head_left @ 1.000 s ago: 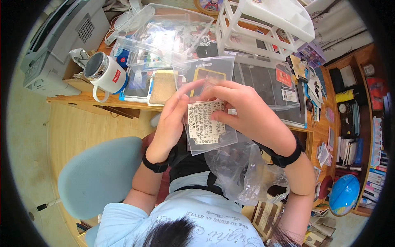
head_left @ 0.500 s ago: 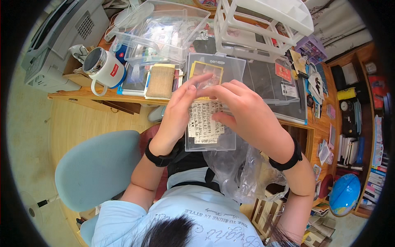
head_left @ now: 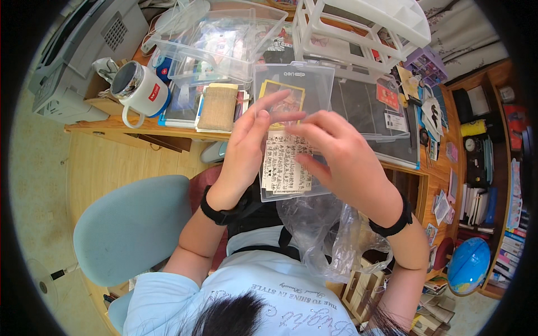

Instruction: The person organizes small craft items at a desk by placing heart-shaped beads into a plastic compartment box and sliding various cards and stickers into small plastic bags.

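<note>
A clear plastic case [head_left: 322,78] lies unfolded in front of me, its far half at the desk edge and its near half above my lap. A yellow-bordered picture card [head_left: 269,89] shows in the far half. Handwritten paper slips [head_left: 287,168] lie stacked in the near half. Over the case's left side, my left hand [head_left: 246,137] is open, fingers stretched across the card. My right hand [head_left: 336,147] is at the right side, fingers bent and thumb apart above the slips, with nothing visible between them. The fingertips of both hands come close together and partly hide the card.
A white mug [head_left: 143,92] and a brown cloth-covered block [head_left: 218,109] stand left of the case. Behind are clear trays [head_left: 224,70] and a white drawer frame [head_left: 358,28]. A plastic bag [head_left: 336,235] hangs near my lap; a chair [head_left: 131,229] stands left.
The case's near half and the slips have swung slightly right. My right hand has moved a little right, and its fingers have shifted over the slips. My left hand stays nearly in place.
</note>
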Motion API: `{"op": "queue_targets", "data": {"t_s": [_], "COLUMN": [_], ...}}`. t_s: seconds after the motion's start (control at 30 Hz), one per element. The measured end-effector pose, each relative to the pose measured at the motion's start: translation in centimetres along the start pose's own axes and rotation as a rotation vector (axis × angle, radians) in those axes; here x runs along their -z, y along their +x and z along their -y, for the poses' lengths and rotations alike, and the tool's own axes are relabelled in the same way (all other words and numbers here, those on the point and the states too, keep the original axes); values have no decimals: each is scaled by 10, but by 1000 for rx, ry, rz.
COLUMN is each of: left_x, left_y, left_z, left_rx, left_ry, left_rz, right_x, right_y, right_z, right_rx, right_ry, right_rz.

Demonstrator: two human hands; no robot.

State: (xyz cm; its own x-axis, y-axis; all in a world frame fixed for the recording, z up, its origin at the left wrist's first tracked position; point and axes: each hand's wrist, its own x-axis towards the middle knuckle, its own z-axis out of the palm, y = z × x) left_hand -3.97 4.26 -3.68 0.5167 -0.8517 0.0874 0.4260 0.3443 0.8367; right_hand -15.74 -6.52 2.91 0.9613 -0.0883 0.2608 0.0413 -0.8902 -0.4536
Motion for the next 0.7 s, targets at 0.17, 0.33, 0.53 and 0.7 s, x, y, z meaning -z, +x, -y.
{"op": "queue_targets", "data": {"t_s": [0.17, 0.33, 0.53, 0.7], "left_x": [-2, -1, -5, -5], "left_y": [0, 0, -2, -1], "left_z": [-1, 5, 3, 9], "left_rx": [2, 34, 92, 85], "left_ry": [35, 41, 57, 86], "left_rz": [-41, -19, -34, -38], "right_x": [-5, -4, 6, 14], "right_y": [3, 7, 13, 17], "right_z": [-8, -9, -12, -22], "right_rx": [-4, -48, -334, -330], "right_ry": [-12, -28, 407, 332], "right_rz": [-130, -85, 7, 123]}}
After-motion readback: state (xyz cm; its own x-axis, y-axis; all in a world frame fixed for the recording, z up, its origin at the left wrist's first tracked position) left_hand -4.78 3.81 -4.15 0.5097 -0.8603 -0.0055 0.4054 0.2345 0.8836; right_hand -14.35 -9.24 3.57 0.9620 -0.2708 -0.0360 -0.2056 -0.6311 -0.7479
